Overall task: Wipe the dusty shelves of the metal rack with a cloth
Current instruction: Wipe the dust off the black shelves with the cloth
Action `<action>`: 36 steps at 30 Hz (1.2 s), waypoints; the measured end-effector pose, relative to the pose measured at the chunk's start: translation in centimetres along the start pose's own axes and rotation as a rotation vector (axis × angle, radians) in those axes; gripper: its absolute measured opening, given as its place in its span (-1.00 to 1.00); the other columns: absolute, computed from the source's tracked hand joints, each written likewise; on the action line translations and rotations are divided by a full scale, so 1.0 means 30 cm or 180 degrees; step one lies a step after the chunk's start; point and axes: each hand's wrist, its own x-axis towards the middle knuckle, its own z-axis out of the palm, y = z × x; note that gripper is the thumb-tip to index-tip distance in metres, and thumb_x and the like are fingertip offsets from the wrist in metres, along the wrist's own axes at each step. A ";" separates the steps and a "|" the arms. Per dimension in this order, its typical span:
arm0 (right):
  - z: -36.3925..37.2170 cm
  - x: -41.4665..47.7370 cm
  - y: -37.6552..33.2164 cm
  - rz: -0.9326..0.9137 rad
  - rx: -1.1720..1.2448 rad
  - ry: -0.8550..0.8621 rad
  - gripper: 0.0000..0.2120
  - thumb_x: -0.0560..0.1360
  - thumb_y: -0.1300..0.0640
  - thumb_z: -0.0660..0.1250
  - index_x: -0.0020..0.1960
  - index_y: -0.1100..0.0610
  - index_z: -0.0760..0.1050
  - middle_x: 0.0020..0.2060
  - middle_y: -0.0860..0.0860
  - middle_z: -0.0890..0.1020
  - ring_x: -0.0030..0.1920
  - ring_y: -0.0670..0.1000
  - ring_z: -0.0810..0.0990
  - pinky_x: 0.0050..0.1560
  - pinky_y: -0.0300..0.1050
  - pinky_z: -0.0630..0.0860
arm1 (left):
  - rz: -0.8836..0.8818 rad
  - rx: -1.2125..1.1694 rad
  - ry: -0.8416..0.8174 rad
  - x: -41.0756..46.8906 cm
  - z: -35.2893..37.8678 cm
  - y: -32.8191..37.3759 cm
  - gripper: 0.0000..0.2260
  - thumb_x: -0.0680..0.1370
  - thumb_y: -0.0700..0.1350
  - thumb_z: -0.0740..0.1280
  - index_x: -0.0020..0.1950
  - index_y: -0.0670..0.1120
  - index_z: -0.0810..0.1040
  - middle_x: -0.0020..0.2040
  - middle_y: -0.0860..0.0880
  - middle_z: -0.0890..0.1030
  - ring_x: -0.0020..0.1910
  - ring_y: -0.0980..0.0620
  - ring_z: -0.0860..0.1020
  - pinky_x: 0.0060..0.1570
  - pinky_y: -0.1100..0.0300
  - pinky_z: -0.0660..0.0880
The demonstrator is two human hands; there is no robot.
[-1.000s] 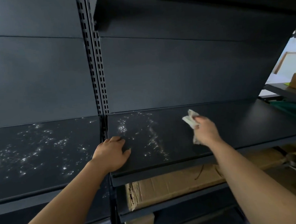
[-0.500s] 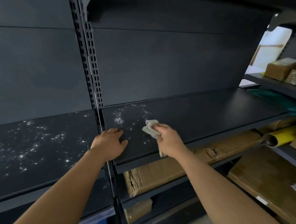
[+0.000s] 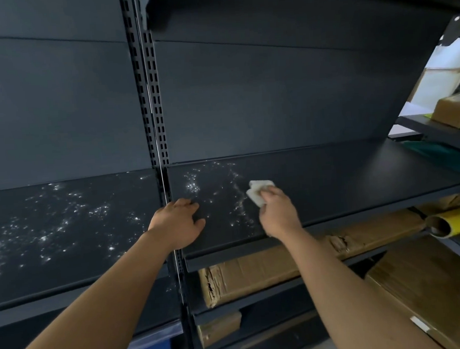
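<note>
A dark metal rack shelf (image 3: 346, 177) runs across the middle of the view. Pale dust specks (image 3: 194, 186) cover its left end, while its right part looks plain dark. My right hand (image 3: 276, 212) grips a small white cloth (image 3: 258, 192) and presses it on the shelf beside a dust streak. My left hand (image 3: 179, 223) rests flat on the shelf's left front corner, fingers spread. The neighbouring shelf on the left (image 3: 63, 227) is heavily speckled with dust.
A slotted upright post (image 3: 151, 103) divides the two bays. Flattened cardboard boxes (image 3: 270, 267) lie on the lower shelves. A yellow roll (image 3: 455, 222) sticks out at right, a large box (image 3: 433, 291) stands on the floor, and more boxes (image 3: 453, 109) sit on a side rack.
My right hand swept the cloth left across the shelf toward my left hand, then back out a little to the right and farther in. My left hand stayed in place.
</note>
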 end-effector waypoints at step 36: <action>-0.237 0.548 0.754 0.0521 -0.0302 -0.0362 -0.41 0.36 0.36 0.33 0.36 0.08 0.37 0.40 0.05 0.28 0.28 0.18 0.39 0.19 -0.09 0.38 | -0.0587 0.0043 0.0400 0.320 0.055 0.564 -0.42 0.56 0.23 0.12 0.52 0.01 0.22 0.53 0.02 0.23 0.49 -0.06 0.22 0.48 0.01 0.13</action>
